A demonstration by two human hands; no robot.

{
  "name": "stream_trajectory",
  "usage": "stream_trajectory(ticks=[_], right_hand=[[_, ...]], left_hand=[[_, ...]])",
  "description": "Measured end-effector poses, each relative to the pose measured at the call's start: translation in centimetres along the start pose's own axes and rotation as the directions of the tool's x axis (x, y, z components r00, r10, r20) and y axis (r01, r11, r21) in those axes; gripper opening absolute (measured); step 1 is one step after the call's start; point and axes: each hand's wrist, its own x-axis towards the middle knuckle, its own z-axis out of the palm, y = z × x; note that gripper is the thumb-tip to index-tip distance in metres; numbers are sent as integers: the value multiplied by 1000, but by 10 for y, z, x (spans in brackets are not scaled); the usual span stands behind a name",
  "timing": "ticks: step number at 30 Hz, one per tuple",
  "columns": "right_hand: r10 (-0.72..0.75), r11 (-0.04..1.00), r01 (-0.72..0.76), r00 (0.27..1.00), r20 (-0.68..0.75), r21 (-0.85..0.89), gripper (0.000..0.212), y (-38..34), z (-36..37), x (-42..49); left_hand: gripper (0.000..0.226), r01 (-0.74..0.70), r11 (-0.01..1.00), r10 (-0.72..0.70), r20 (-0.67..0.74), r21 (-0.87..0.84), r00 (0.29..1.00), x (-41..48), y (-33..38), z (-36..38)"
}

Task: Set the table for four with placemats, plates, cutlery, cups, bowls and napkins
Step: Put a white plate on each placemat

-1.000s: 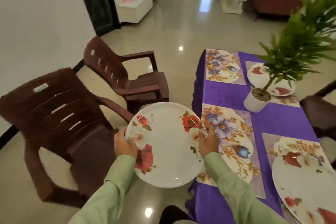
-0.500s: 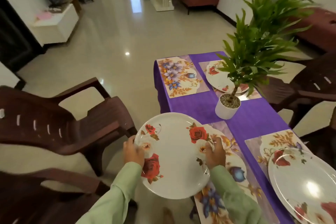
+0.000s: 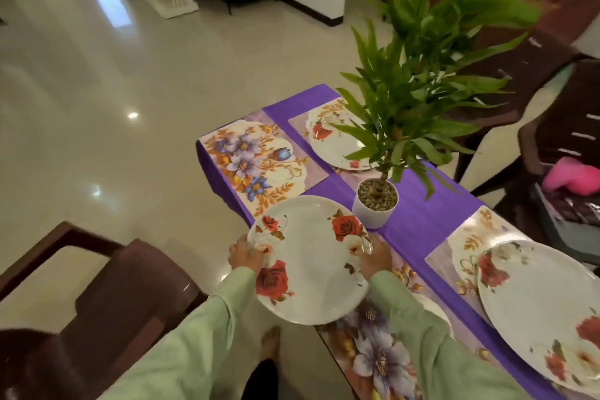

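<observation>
A white plate with red roses (image 3: 311,256) hangs over the table's left edge, held at both sides. My left hand (image 3: 244,253) grips its left rim and my right hand (image 3: 375,258) grips its right rim. Below it lies a floral placemat (image 3: 380,357) with no plate on it. A second bare placemat (image 3: 256,162) lies at the far left corner. One rose plate (image 3: 334,143) rests on the far right placemat, partly behind leaves. Another rose plate (image 3: 545,312) sits on the near right placemat (image 3: 461,247). The purple tablecloth (image 3: 418,214) covers the table.
A potted green plant in a white pot (image 3: 376,203) stands mid-table, just right of the held plate. Brown plastic chairs stand at the left (image 3: 107,305) and right (image 3: 558,127); a pink object (image 3: 571,178) lies on the right one. Shiny floor stretches to the left.
The plate has moved right and forward along the table's edge, nearer the plant pot. My view has swung right, showing more of the table and right chairs.
</observation>
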Motion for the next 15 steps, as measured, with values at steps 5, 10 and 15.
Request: stream_trajectory(ticks=[5,10,15], right_hand=[[14,1000,-14,997,-75,-7,69,-28,23,13],[114,993,-117,974,-195,-4,46,-56,40,7],[276,948,-313,899,-340,-59,34,-56,53,7]], left_hand=[[50,-57,970,26,135,237,991,68,26,6],[50,-158,928,68,262,338,963,103,42,5],[47,-196,959,134,281,205,950,116,42,-3]])
